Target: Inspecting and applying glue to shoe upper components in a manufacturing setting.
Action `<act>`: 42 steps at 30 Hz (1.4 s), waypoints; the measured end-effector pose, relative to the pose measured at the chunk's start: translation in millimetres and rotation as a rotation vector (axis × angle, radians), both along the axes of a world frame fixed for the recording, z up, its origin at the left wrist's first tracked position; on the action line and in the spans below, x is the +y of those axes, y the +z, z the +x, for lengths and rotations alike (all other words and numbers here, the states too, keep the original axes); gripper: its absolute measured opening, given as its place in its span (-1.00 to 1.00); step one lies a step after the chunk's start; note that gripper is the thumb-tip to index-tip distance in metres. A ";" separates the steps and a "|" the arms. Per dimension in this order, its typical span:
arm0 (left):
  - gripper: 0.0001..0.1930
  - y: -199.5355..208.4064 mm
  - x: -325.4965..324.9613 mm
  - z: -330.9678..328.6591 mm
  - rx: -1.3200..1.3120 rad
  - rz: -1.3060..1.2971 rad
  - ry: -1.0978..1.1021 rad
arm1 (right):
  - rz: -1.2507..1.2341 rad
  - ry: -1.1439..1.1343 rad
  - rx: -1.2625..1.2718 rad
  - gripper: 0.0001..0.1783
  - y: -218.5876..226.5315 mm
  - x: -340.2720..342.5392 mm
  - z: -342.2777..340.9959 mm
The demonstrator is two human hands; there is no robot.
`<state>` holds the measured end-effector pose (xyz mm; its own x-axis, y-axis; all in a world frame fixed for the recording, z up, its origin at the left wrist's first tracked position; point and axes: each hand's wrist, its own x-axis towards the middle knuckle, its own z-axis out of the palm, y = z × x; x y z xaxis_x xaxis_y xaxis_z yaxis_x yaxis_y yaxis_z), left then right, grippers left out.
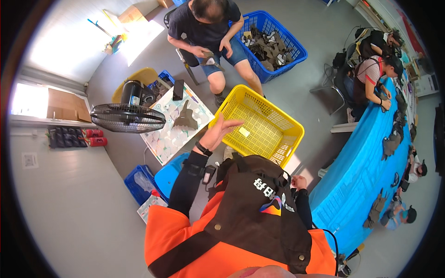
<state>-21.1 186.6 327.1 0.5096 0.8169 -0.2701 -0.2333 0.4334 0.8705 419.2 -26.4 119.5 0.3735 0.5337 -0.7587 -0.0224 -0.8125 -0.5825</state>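
Observation:
My left hand [219, 134] is open, its fingers stretched out over the near-left rim of a yellow plastic basket [296, 134]. Nothing is in this hand. A small pale-yellow slip [244, 132] lies on the basket's slotted bottom. Left of my hand, a grey-brown cut fabric piece [186, 118] rests on a white patterned tabletop [160, 147]. My right hand [300, 182] is beside my dark apron [259, 208], partly hidden by it. Its fingers are curled; whatever they may hold cannot be made out.
A black fan [128, 118] and a phone [178, 90] are at the small table. A seated person [208, 37] across from me holds a dark piece beside a blue basket [296, 58] heaped with similar pieces. More people work along a blue-covered table [343, 185] at right.

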 end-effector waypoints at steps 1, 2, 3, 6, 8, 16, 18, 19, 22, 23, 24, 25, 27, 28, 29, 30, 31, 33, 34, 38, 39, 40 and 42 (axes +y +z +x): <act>-0.11 67.9 2.6 14.2 -0.121 0.176 -0.067 | 0.001 0.036 -0.023 -0.81 0.1 0.6 4.3; -0.07 121.0 -0.3 25.1 -0.170 0.455 -0.191 | 0.002 0.066 -0.047 -0.79 2.1 0.5 7.1; -0.25 183.7 -10.8 39.8 -0.264 0.587 -0.212 | -0.004 0.056 -0.066 -0.81 4.9 -4.4 10.0; -0.35 258.4 -39.1 66.0 -0.161 0.357 -0.430 | 0.083 -0.111 0.062 -0.83 -7.7 -0.2 16.8; -0.29 274.0 -67.1 75.9 -0.482 0.442 -0.306 | 0.022 -0.005 0.011 -0.84 16.0 14.3 12.2; -0.39 261.7 -72.8 100.9 -0.874 1.118 0.166 | 0.009 0.185 -0.085 -0.87 -11.8 0.6 3.3; -0.57 258.8 -51.6 80.2 -0.859 1.183 -0.048 | -0.007 0.070 -0.083 -0.86 6.9 -1.2 -11.1; -0.63 261.4 -52.2 55.3 -0.669 1.025 -0.240 | -0.002 -0.003 -0.045 -0.84 0.5 -6.9 -9.4; -0.74 272.3 -59.3 32.5 -0.186 1.171 -0.208 | -0.004 -0.003 -0.011 -0.83 -4.5 -12.8 -5.1; -0.75 272.8 -57.5 37.0 -0.164 1.255 -0.109 | -0.022 0.032 -0.029 -0.85 -6.4 -11.9 -0.9; -0.75 276.8 -64.8 32.8 -0.162 1.247 -0.118 | -0.043 0.067 -0.044 -0.86 -5.4 -12.1 0.1; -0.75 281.3 -78.1 30.3 -0.223 1.150 -0.193 | -0.042 0.068 -0.048 -0.86 -1.2 -11.6 0.5; -0.74 303.6 -74.3 23.9 -0.012 1.237 -0.288 | 0.000 0.081 -0.035 -0.86 -13.8 -15.9 4.2; -0.74 295.7 -63.6 21.8 -0.022 1.232 -0.298 | 0.014 0.061 -0.019 -0.86 -13.6 -12.2 3.0; -0.77 280.5 -54.1 21.1 -0.101 1.357 -0.256 | -0.005 0.068 -0.061 -0.88 -11.6 -13.0 1.2; -0.80 266.1 -44.6 18.6 -0.172 1.483 -0.214 | -0.006 0.058 -0.052 -0.88 -6.0 -11.9 -2.2; -0.82 258.5 -34.9 12.2 -0.013 1.312 -0.342 | -0.011 0.047 -0.058 -0.88 -2.6 -7.6 -7.1; -0.80 215.7 -28.1 3.3 0.186 0.764 -0.214 | 0.019 -0.014 -0.048 -0.87 -7.4 -8.2 -11.9; -0.77 182.5 -20.5 4.0 0.443 0.662 -0.100 | 0.018 0.001 -0.064 -0.86 -4.5 -6.1 -14.3; -0.72 -18.7 -20.1 -13.1 0.773 0.282 0.021 | 0.022 0.010 -0.020 -0.86 -7.7 -11.2 -14.5; -0.75 -80.6 -35.5 -29.7 0.869 0.265 0.006 | 0.025 -0.001 -0.039 -0.86 -8.5 -11.8 -16.5; -0.78 -133.6 -53.3 -45.5 0.960 0.248 -0.012 | 0.026 0.002 -0.033 -0.86 -7.3 -11.1 -18.5; -0.81 -192.2 -81.4 -67.8 1.135 0.242 -0.286 | 0.005 0.004 -0.037 -0.86 -4.3 -14.3 -18.0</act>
<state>-88.9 105.1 134.9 0.2512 0.8042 -0.5387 0.7999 0.1408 0.5833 401.1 -40.6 115.3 0.3987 0.5388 -0.7421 0.0023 -0.8098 -0.5867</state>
